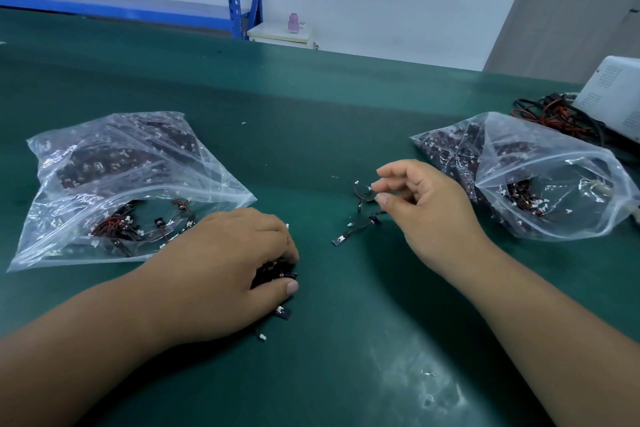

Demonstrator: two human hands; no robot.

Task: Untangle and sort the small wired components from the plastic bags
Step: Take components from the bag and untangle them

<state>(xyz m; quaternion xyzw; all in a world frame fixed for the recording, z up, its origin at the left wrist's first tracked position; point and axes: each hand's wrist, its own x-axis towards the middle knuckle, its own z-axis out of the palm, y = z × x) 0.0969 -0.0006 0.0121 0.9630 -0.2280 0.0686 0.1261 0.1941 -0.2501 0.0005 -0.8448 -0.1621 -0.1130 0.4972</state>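
On the green mat [329, 121], the left hand [235, 263] is curled down over a dark clump [277, 274] of wired parts, pinning it near the mouth of the left bag [121, 156]. The right hand [426, 211] is nearly closed, thumb and forefinger pinching a thin strand [360, 215] that looks freed from the rest. The right bag [540, 163] lies open just beyond that wrist, with more parts inside. The strand looks almost weightless and limp, so I'd expect it to droop and snag rather than hold a shape. Its thin red and black leads look easy to tear from their ends, so slow teasing should beat a hard tug. The safest hold is probably on the wire close to a plug, or on the small board [339, 238] itself. The strand runs on a slant from the right fingertips down and left, with the board end resting on the mat and pointing towards the person.
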